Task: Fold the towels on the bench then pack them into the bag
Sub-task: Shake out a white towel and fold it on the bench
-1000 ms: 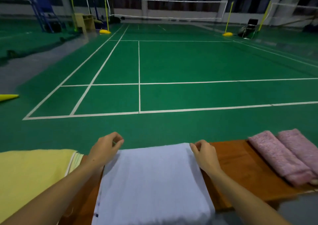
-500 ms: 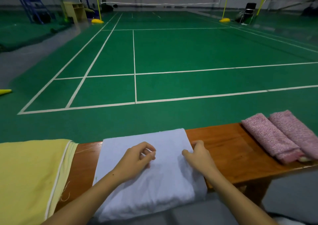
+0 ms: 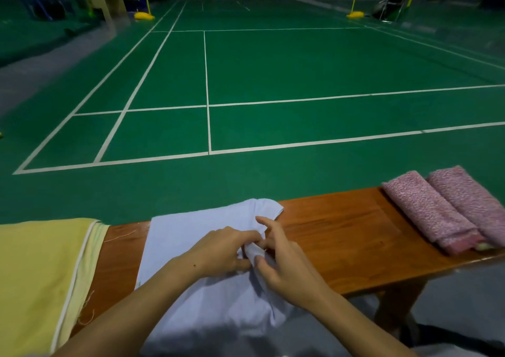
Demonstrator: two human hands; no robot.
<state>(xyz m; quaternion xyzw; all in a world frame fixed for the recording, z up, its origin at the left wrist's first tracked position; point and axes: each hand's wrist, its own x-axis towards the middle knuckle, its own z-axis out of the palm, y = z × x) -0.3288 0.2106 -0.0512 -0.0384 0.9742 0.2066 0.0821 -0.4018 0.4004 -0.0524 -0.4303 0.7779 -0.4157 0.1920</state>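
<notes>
A pale blue towel (image 3: pixel 191 236) lies across the wooden bench (image 3: pixel 341 236) in front of me, its near end hanging over the front edge. My left hand (image 3: pixel 221 250) and my right hand (image 3: pixel 284 263) meet over the towel's right side. Both pinch a bunched fold of the blue cloth between them. The towel's far right corner is turned up and rumpled. A yellow towel (image 3: pixel 35 274) is spread flat on the bench at the left. Two folded pink towels (image 3: pixel 448 209) lie side by side on the bench's right end. No bag is in view.
Bare bench wood shows between the blue towel and the pink towels. Beyond the bench stretches a green badminton court (image 3: pixel 273 69) with white lines, a net and yellow post bases at the far end. A grey floor strip runs along the left.
My hands left the towel's far corners and came together over its right side, gathering a fold of cloth. The far right corner lifted and crumpled. The view tilted down.
</notes>
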